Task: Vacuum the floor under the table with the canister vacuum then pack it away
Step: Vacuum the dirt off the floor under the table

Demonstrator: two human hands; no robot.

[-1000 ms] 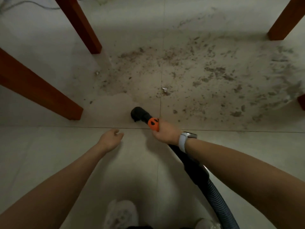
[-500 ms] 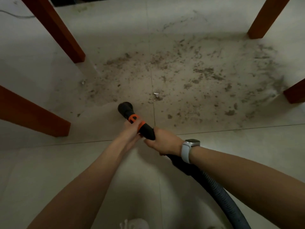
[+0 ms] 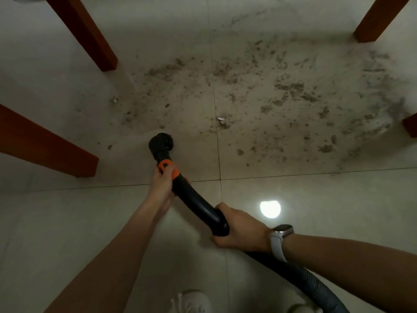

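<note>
The pale tiled floor [image 3: 316,222] shines at 6 o'clock, beside a white shoe [image 3: 191,301]. The right hand [image 3: 239,231], which half a second ago held nearer the orange collar [image 3: 168,168], now clamps the black wand [image 3: 194,199] lower, at 5 o'clock; the left hand [image 3: 161,184] grips at the collar. The nozzle [image 3: 161,142] reaches the edge of the dirt [image 3: 282,93], at 12 to 2 o'clock between the table legs [image 3: 83,30]. I judge sweeping is only starting.

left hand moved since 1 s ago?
Yes. The left hand has crossed rightward over the tile seam and now grips the vacuum wand by its orange collar.
</note>
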